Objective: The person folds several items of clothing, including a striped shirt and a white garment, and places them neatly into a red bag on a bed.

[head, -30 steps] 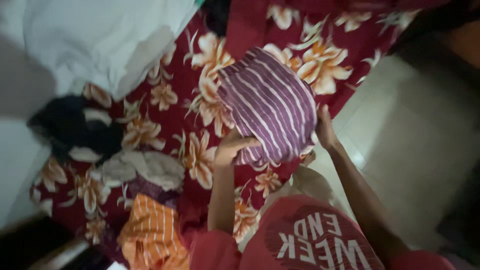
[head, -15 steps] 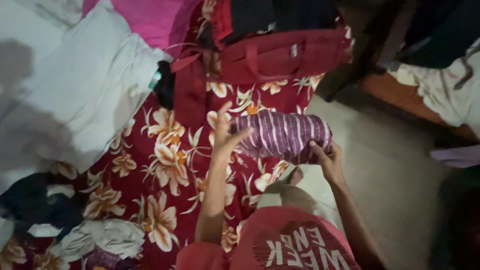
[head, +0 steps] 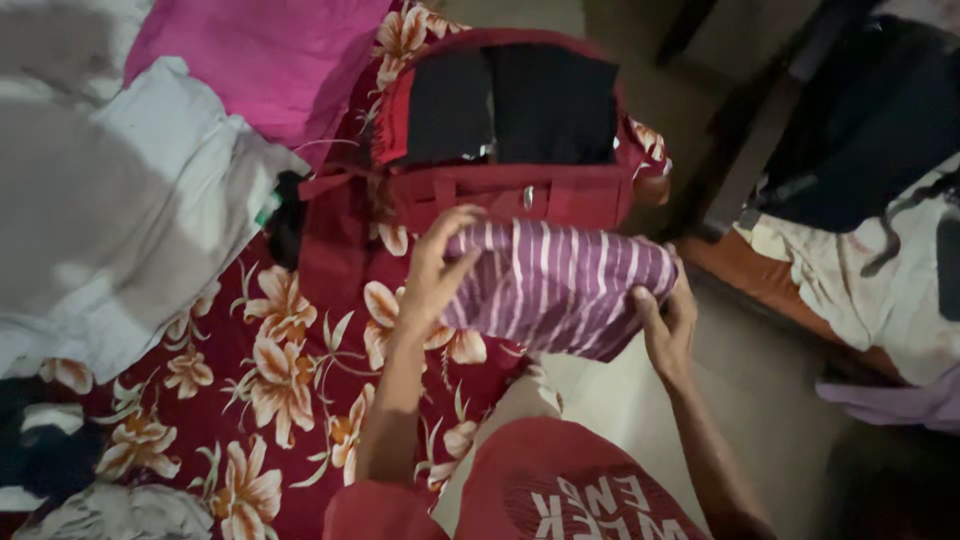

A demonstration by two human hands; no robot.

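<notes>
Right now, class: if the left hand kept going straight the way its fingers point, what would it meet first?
The left hand, resting on the striped purple cloth, points up toward the red bag. It would probably meet the bag's front wall first, though depth is unclear.

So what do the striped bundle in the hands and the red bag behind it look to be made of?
The purple-and-white striped folded garment, held between the left hand and right hand, looks like soft matte woven cloth, probably cotton: it creases and sags. The dark red open bag seems a stiffer synthetic fabric with stitched straps and a small metal fitting.
</notes>
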